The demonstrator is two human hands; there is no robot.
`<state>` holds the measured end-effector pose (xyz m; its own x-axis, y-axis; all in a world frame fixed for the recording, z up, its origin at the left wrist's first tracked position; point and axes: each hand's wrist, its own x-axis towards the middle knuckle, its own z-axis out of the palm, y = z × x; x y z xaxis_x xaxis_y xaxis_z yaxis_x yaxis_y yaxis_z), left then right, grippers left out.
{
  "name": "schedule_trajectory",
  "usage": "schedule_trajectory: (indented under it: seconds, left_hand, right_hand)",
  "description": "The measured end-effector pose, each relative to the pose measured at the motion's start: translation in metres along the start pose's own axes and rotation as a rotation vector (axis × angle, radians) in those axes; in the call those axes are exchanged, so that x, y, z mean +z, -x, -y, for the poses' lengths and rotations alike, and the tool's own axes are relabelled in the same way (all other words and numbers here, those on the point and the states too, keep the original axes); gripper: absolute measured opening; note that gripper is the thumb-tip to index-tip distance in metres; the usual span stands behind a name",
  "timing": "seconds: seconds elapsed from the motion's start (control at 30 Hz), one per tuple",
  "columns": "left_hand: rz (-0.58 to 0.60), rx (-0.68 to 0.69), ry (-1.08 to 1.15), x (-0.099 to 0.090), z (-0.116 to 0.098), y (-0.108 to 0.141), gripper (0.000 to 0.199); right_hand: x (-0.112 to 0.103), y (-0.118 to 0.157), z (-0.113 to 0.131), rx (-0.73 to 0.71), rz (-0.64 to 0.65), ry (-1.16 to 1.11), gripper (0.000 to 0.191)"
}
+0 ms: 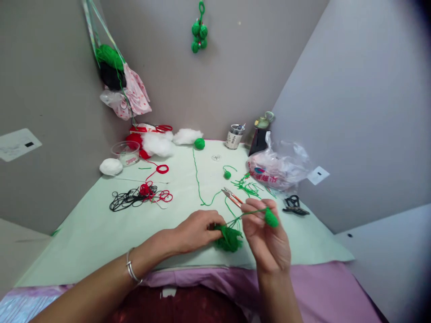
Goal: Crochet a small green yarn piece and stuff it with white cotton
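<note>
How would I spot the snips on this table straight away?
On the pale green tabletop, find the right hand, which has a small green yarn piece. Just beyond that hand lie the snips, slim pointed metal blades aimed away from the person and to the left. Bare metal and orange colouring set them apart from the loose green yarn scraps alongside.

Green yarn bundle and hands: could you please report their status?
Left hand holding green yarn bundle; right hand holding small green yarn piece; orange-handled metal snips close beyond.

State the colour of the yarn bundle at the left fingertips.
Green; the yarn bundle shows in the head view.
</note>
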<state>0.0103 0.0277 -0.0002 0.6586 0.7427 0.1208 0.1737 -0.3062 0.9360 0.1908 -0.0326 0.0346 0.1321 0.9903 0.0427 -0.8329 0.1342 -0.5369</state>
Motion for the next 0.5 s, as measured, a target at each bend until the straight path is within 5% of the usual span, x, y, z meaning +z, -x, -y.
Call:
schedule_trajectory:
  seconds: [0.13, 0.4, 0.5]
  left_hand:
    - [-0.112, -0.036, -0.066, -0.037, 0.008, 0.0, 0.017]
    - [-0.673, -0.143, -0.334, -0.182, 0.031, 0.011, 0.007]
    - [-0.825, -0.201, -0.41, -0.213, 0.025, 0.017, 0.019]
  right_hand:
    - [-0.002, 0.005, 0.025, -0.178, -0.012, -0.047, 0.026]
    - [-0.009, 0.005, 0.046, -0.296, -0.062, 0.104, 0.021]
    - [-0.018, 0.004, 0.06, -0.362, -0.078, 0.141, 0.02]
